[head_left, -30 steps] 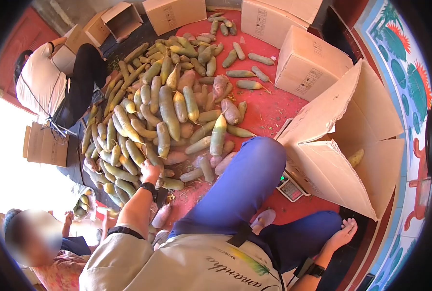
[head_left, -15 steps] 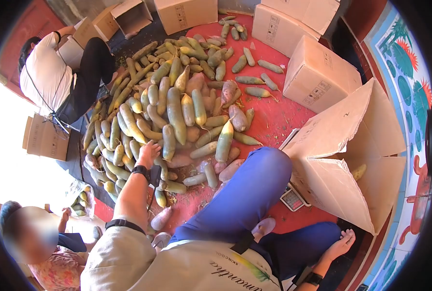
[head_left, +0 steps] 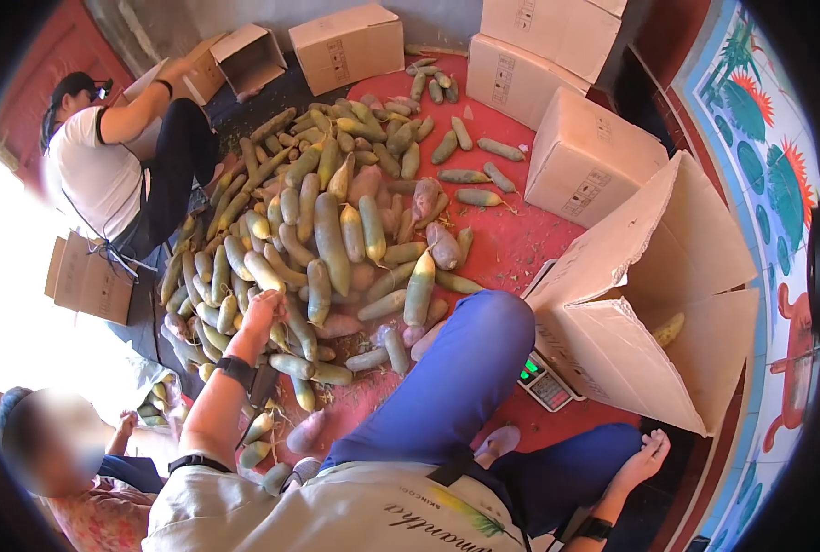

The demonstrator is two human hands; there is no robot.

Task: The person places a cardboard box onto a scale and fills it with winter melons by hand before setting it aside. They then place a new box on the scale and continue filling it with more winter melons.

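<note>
My left hand (head_left: pixel 263 313) reaches into a big heap of green radishes (head_left: pixel 332 244). Its fingers are closed at the lower end of a pale green radish (head_left: pixel 263 270) on the near left side of the heap; the fingertips are partly hidden. Beside my bent right knee, my right hand (head_left: pixel 644 460) rests with loosely curled fingers and nothing in it. An open cardboard box (head_left: pixel 603 354) stands close to it, tilted flaps up, with a yellowish radish (head_left: pixel 669 329) inside. Under the box's near edge is a digital scale (head_left: pixel 550 386) with a lit green display.
Closed cardboard boxes (head_left: pixel 594 156) line the back and right. Loose radishes lie on the red mat (head_left: pixel 511 248). A co-worker (head_left: pixel 106 156) in a white shirt sits at the back left beside boxes; another person (head_left: pixel 106 515) is at the lower left. A painted tile wall (head_left: pixel 755 184) borders the right.
My left hand has moved slightly left and toward me, uncovering radishes beside my forearm. The scale's display has come into view. The back-left co-worker has raised their head and arm.
</note>
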